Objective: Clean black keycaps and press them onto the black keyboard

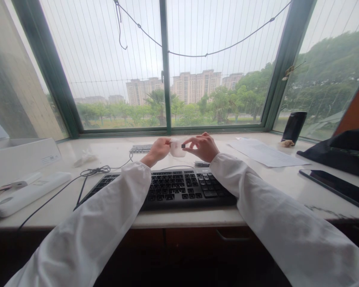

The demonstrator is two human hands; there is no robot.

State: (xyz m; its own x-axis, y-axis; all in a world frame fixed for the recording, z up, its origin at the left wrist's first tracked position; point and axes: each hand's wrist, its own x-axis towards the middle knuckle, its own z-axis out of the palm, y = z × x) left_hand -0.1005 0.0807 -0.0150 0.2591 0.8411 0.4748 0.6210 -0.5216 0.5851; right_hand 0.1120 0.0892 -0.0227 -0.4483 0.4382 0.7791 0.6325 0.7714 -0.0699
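Observation:
Both arms in white sleeves reach over a black keyboard (179,188) on a pale desk. My left hand (159,149) pinches a small white wad, perhaps a tissue or wipe (177,149), held above the far side of the keyboard. My right hand (202,146) pinches a tiny black piece, likely a keycap (183,146), right against the white wad. Both hands are closed around what they hold.
A white power strip (26,194) and white box (20,159) lie at left, with black cables (89,173) beside them. Papers (265,153), a black cylinder (293,126), a dark phone (336,186) and a black bag (344,153) sit at right. A window spans the back.

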